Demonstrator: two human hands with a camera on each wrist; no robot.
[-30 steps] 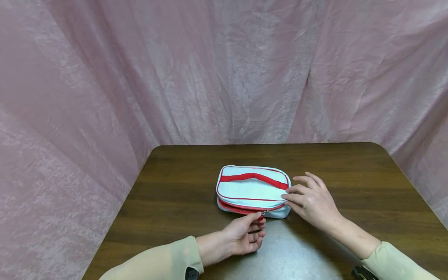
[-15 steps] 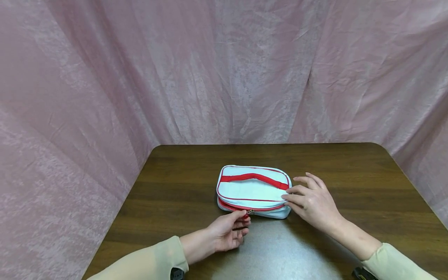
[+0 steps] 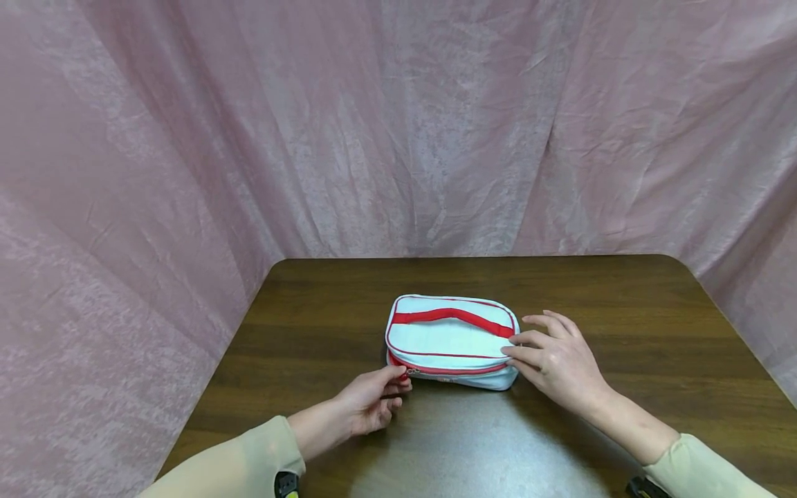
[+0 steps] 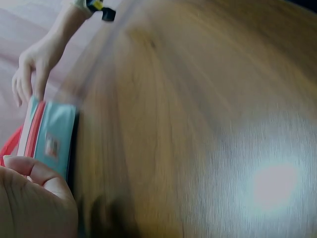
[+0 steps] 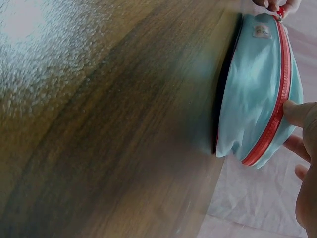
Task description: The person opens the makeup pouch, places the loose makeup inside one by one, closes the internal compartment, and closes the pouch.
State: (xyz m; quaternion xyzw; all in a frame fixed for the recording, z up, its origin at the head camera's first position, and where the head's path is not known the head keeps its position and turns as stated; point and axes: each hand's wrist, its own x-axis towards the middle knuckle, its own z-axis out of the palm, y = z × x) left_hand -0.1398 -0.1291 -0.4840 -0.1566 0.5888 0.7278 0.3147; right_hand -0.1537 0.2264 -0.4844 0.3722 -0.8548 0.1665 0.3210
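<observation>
A white zip bag (image 3: 451, 344) with red piping and a red top handle (image 3: 453, 315) lies on the table. At its front left corner my left hand (image 3: 372, 403) pinches the red zipper pull (image 3: 405, 377) between thumb and fingers. The thumb and fingers of my right hand (image 3: 556, 361) hold the right end of the bag. In the right wrist view the right thumb lies against the red zipper (image 5: 284, 84), whose teeth are joined along the visible stretch. A small label (image 5: 262, 30) shows on the bag's front side.
The brown wooden table (image 3: 324, 290) has a bright reflection toward its front. Pink velvety curtain (image 3: 398, 138) hangs behind the table and at its sides. A dark wrist device (image 3: 286, 483) sits at the left cuff.
My left hand has drawn the zipper pull leftward along the bag's front, from right of centre to the left corner. The front gap has narrowed. The right hand stays put.
</observation>
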